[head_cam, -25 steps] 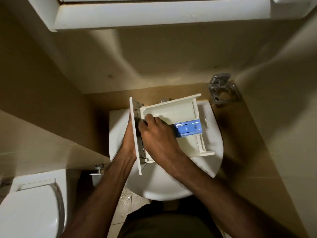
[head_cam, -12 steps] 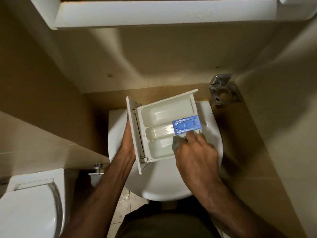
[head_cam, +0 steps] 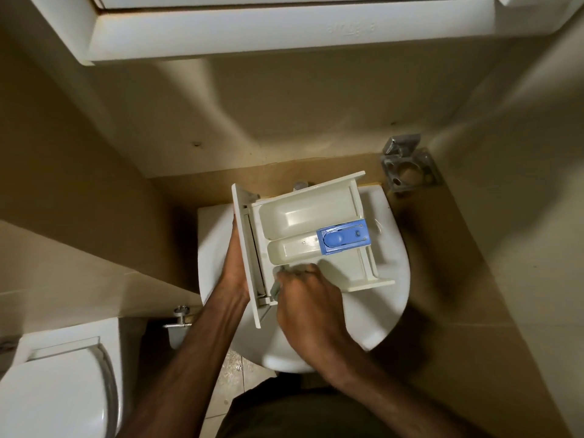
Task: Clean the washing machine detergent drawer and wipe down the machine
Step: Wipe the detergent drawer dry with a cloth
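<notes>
Fingers of the left hand [head_cam: 235, 267] clasp the drawer [head_cam: 303, 235] front; right hand [head_cam: 308, 298] fingers curl around a greenish cloth [head_cam: 275, 287].

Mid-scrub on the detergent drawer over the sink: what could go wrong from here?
1. The left hand alone steadies the drawer by its front panel above the sink; hard scrubbing could tip it or twist it loose.
2. The right hand works a small greenish scrubber, mostly hidden, in the nearest compartment; a slip could knock the blue insert off.
3. Loosened residue may fall past the basin onto the floor tiles.
</notes>
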Tool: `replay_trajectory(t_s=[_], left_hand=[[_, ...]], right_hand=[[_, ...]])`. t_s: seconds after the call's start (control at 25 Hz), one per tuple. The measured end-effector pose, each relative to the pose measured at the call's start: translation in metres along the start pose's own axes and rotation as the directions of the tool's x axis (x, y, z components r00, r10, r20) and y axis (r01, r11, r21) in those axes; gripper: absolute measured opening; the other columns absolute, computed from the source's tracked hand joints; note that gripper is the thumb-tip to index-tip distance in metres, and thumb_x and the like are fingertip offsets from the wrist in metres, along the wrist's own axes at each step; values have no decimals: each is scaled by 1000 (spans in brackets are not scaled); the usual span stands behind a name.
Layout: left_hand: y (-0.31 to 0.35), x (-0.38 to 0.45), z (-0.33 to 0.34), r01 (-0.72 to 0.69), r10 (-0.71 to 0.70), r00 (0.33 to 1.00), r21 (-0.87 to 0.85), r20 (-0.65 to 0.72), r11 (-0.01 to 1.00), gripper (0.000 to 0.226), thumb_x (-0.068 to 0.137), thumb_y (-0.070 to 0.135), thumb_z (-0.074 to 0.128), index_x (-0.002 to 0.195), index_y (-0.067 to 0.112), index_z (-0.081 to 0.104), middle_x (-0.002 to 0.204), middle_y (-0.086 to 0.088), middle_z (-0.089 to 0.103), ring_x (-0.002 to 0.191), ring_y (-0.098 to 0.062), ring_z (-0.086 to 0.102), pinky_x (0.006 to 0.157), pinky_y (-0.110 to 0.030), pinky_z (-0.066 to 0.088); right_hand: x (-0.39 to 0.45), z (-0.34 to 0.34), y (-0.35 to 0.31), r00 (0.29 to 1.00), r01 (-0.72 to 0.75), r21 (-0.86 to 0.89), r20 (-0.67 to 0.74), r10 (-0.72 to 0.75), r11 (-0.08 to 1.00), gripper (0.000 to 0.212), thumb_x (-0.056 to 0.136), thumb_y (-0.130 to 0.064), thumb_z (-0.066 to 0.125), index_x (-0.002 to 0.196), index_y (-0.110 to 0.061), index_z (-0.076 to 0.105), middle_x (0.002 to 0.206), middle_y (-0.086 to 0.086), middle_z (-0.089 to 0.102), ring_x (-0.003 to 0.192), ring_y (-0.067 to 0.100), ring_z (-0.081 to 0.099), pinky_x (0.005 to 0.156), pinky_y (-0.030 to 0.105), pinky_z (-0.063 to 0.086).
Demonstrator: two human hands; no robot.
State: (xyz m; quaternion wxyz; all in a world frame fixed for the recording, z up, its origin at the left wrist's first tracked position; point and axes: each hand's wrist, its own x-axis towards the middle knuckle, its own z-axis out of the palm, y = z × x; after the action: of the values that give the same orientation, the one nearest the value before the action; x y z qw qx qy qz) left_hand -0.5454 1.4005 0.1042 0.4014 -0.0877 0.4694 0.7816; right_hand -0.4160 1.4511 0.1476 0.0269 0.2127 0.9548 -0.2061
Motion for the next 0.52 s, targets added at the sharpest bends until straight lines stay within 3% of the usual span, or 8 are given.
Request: replay_trajectory(t_s=[0.04,0.12,0.16,0.2,0.24,0.32,0.4,0.52], left_hand=[[1,0,-2,-3,3,1000,-1,1,1000,60,112,46,33,77,24,77,72,-1,69,63,-15,68,59,-25,58],[2,2,-7,10,-10,1000,12,-2,1000,67,111,46,29,73,21,78,68,-3,70,57,-16,68,53,-22,56],[2,2,-6,22,-22,1000,24,2,999,70,111,47,28,71,19,78,66,-5,69,54,-17,67,50,-21,54],[3,2,-5,33,-34,999,40,16,999,71,112,47,27,71,16,76,64,-6,68,54,-18,67,51,-21,54],[3,3,-4,35,-37,999,49,26,998,70,112,48,27,74,15,76,67,-7,69,57,-19,69,55,-23,56],[1,7,-7,17,-16,1000,80,-3,997,60,109,55,34,91,18,77,84,-8,74,74,-22,72,68,-32,59],[-1,8,-8,1,8,998,152,-60,988,54,102,65,46,106,21,77,102,-10,76,89,-27,73,80,-40,60],[-5,13,-11,18,9,993,222,-120,975,68,88,79,56,115,21,78,120,-19,73,106,-36,72,100,-52,56]], right_hand=[[0,-5,3,1000,-28,152,12,27,988,25,84,-14,60,98,-24,77,89,-5,77,94,20,67,72,34,57],[2,-23,4,991,-136,514,77,112,847,31,89,-24,54,109,-29,78,104,-11,78,100,12,69,84,36,59],[3,-32,4,989,-141,605,52,138,784,33,89,-27,53,110,-29,78,106,-12,78,100,11,71,85,38,60],[8,-42,3,989,-99,600,-28,145,794,33,90,-26,52,110,-28,78,106,-11,78,100,14,71,85,38,60],[15,-51,4,980,-26,512,-155,122,859,31,91,-24,53,110,-26,78,105,-9,79,100,17,70,85,37,59],[33,-67,7,930,79,166,-367,-13,983,24,92,-17,56,104,-21,77,100,-3,78,100,23,65,78,35,53],[54,-77,8,956,92,-73,-273,-108,993,17,90,-12,60,95,-19,74,98,0,77,106,25,63,76,33,51],[77,-65,10,997,64,-141,45,-59,988,19,94,-13,58,103,-15,74,105,7,75,106,28,64,83,34,50]])
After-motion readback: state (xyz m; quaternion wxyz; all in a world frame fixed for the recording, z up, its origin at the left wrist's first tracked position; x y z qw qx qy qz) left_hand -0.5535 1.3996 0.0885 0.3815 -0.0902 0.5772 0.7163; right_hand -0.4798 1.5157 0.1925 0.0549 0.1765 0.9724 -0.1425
